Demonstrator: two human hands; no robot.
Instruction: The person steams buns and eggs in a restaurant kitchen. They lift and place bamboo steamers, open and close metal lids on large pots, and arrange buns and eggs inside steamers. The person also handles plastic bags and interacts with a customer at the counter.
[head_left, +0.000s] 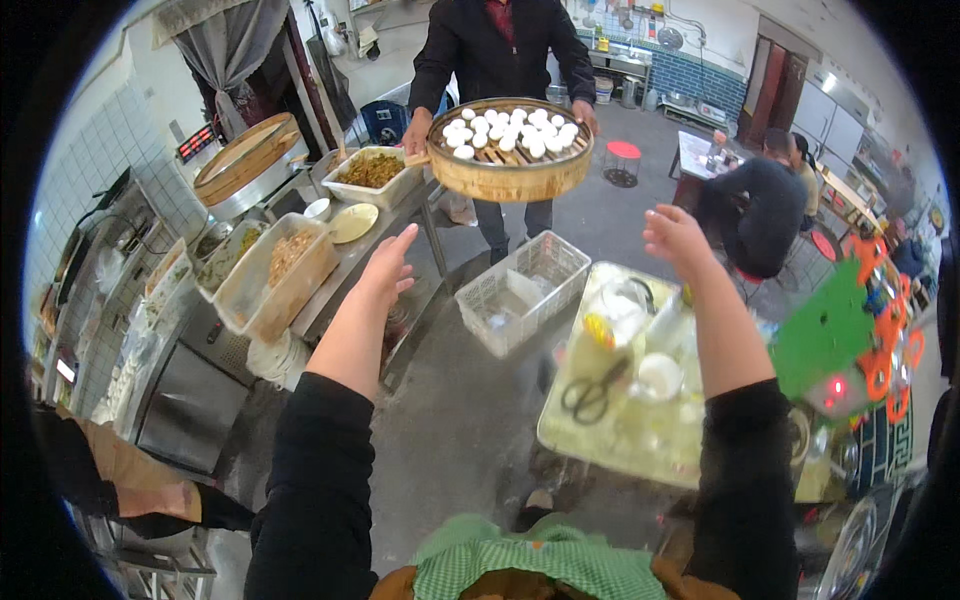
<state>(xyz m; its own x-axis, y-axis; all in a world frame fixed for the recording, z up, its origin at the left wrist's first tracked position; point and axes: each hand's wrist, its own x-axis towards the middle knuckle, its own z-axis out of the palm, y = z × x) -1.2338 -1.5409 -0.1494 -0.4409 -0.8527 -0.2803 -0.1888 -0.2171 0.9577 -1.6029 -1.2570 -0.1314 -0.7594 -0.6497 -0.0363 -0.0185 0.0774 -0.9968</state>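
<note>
Both of my arms reach forward, hands empty and apart. My left hand (388, 268), fingers spread, is beside the steel counter with food tubs. My right hand (675, 236) is raised above the far end of a yellowish table (630, 442), its fingers loosely apart. Beyond and between my hands, another person in a dark jacket (487, 52) holds a round bamboo steamer tray (510, 180) by its sides. Many white eggs or round buns (525, 131) lie on its slats; I cannot tell which. Neither of my hands touches the tray.
A white plastic crate (491, 334) stands on the floor ahead. The table at right bears scissors (592, 394) and a white bowl (660, 375). At left are a food tub (247, 300), a yellow plate (354, 223) and a large steamer (251, 169). People sit at back right near a red stool (623, 151).
</note>
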